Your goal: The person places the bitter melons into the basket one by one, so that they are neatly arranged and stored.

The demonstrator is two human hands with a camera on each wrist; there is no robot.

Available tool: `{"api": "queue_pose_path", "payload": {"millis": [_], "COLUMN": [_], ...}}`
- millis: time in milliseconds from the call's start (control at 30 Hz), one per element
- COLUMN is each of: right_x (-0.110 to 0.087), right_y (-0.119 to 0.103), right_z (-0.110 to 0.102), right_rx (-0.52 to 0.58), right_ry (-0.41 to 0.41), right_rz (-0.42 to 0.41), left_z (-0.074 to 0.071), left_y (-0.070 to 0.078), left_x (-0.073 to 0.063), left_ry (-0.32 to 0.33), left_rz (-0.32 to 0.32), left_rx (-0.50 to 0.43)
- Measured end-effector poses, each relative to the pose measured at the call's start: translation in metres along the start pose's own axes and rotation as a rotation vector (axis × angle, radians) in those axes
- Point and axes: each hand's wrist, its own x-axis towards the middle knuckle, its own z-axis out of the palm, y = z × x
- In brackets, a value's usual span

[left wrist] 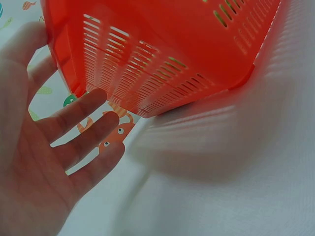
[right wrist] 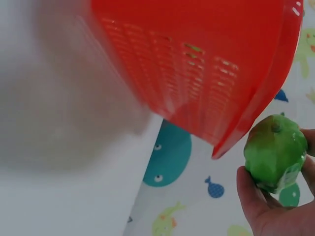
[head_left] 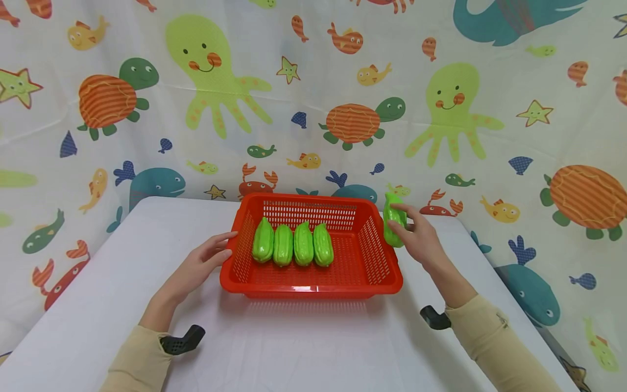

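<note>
A red plastic basket [head_left: 313, 288] with slotted walls stands on the white table. Inside, towards its left, several glossy green ribbed vegetables [head_left: 303, 245] lie side by side in a row. My right hand [head_left: 420, 235] pinches another green ribbed vegetable [head_left: 393, 209] between thumb and fingers, just at the basket's right rim. In the right wrist view, one end of that vegetable [right wrist: 274, 153] faces the camera beside the basket wall. At the left rim, my left hand [head_left: 203, 260] touches the basket with its fingertips; its fingers [left wrist: 81, 132] are spread and fairly straight in the left wrist view.
The white table [head_left: 303, 343] extends to both sides of the basket and in front of it. Behind hangs a white curtain [head_left: 303, 92] printed with sea animals. Each wrist carries a black camera mount [head_left: 183, 340] at the beige sleeve.
</note>
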Motion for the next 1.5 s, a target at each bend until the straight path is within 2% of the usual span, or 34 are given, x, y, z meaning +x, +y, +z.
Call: {"api": "queue_pose_path", "payload": {"millis": [300, 500, 867, 1067, 1233, 1500], "right_x": [0.002, 0.007, 0.023, 0.034, 0.043, 0.059], "right_y": [-0.025, -0.042, -0.068, -0.071, -0.066, -0.059], "right_z": [0.007, 0.009, 0.016, 0.022, 0.026, 0.035], "right_rx": [0.074, 0.088, 0.11, 0.094, 0.06, 0.017], "right_ry": [-0.075, -0.089, -0.106, -0.117, -0.162, -0.228], "right_rz": [-0.032, -0.085, -0.098, -0.061, -0.004, 0.015], "left_z": [0.0, -0.001, -0.002, -0.001, -0.001, -0.001], "left_y": [-0.001, 0.0, 0.001, 0.001, 0.002, 0.003], "left_x": [-0.002, -0.001, -0.001, 0.0, 0.001, 0.0], "left_ry": [0.004, 0.003, 0.001, -0.003, -0.008, -0.004], "left_rz": [-0.004, -0.004, -0.005, -0.004, 0.002, 0.002], "left_rx": [0.002, 0.004, 0.009, 0.004, 0.005, 0.009]}}
